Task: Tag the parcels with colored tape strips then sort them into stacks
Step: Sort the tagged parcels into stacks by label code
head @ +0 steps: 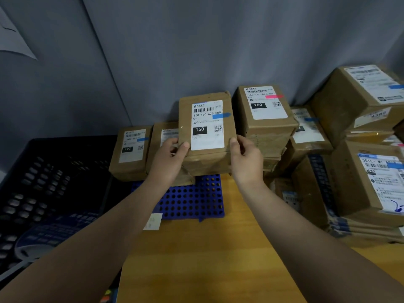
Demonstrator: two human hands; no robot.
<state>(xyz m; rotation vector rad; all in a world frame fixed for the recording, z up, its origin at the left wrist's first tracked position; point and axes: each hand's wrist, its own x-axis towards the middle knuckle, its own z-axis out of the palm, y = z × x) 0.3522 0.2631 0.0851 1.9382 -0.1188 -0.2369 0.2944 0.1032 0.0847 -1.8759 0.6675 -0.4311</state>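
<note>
A brown cardboard parcel [206, 159] with a white "150" label and a blue tape strip [221, 115] is held up over the back of the wooden table. My left hand [169, 160] grips its lower left edge, thumb on the front. My right hand [246, 158] grips its lower right edge. Right of it stands a stack topped by a "150" parcel [265, 110] tagged with a pink strip [273, 96]. On the left sits a "102" parcel [130, 152] with a blue strip, and another parcel behind my left hand is partly hidden.
A blue perforated tray [196, 200] lies on the table [207, 259] under the held parcel, with a small paper note [153, 221] beside it. A black plastic crate [43, 193] fills the left. Larger labelled boxes [360, 101] are stacked at the right. A grey curtain hangs behind.
</note>
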